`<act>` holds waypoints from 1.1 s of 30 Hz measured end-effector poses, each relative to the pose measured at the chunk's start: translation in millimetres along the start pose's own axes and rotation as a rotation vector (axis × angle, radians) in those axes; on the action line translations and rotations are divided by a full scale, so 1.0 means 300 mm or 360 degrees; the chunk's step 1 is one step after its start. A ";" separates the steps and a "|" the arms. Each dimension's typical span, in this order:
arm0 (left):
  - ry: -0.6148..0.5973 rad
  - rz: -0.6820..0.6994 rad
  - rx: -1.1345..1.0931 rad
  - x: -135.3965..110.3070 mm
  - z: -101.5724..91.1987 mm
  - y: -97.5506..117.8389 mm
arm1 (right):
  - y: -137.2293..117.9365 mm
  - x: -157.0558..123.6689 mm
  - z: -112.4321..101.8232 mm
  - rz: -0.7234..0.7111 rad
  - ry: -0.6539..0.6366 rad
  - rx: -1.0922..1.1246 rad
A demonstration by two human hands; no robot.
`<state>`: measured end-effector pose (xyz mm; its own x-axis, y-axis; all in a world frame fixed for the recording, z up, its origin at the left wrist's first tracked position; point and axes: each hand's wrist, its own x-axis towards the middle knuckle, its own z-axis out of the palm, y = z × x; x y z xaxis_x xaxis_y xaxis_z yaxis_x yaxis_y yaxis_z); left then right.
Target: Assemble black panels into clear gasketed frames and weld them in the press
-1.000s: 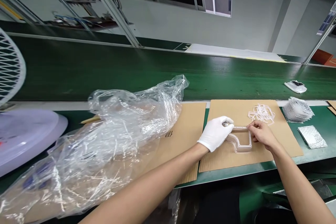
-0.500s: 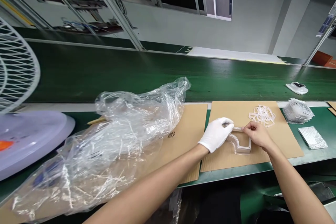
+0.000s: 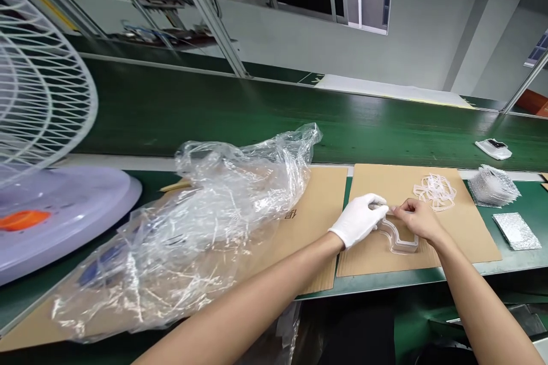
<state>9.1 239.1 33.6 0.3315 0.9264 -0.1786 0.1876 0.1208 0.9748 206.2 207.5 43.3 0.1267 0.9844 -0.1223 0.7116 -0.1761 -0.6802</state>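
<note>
A clear plastic frame (image 3: 402, 241) lies on a cardboard sheet (image 3: 466, 239) at the near edge of the bench. My left hand (image 3: 358, 219), in a white glove, pinches the frame's upper left end. My bare right hand (image 3: 416, 218) has its fingers curled on the frame's top edge, close to the left fingertips. A small heap of thin clear gasket rings (image 3: 435, 190) lies on the same cardboard just beyond my right hand.
A large crumpled clear plastic bag (image 3: 201, 222) of parts lies on another cardboard sheet (image 3: 317, 211) to the left. A white fan (image 3: 38, 142) stands at far left. Silver foil packets (image 3: 516, 230) and a stack of them (image 3: 492, 185) sit right. A green conveyor belt (image 3: 257, 120) runs behind.
My right hand has slid left along the frame's top edge toward the gloved fingers. The view has shifted slightly, showing more of the fan.
</note>
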 end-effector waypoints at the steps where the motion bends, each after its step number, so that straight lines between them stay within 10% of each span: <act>1: -0.0014 0.0011 0.0013 -0.002 -0.001 -0.007 | 0.001 0.003 0.002 -0.0001 0.0001 -0.0005; 33: 0.0064 0.0331 0.0677 -0.030 0.046 -0.027 | 0.050 -0.167 -0.055 -0.0091 -0.0039 0.0257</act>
<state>17.5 225.0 25.6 0.3675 0.9296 0.0280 0.4859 -0.2176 0.8465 222.0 155.7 51.1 0.0711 0.9928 -0.0965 0.5967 -0.1198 -0.7934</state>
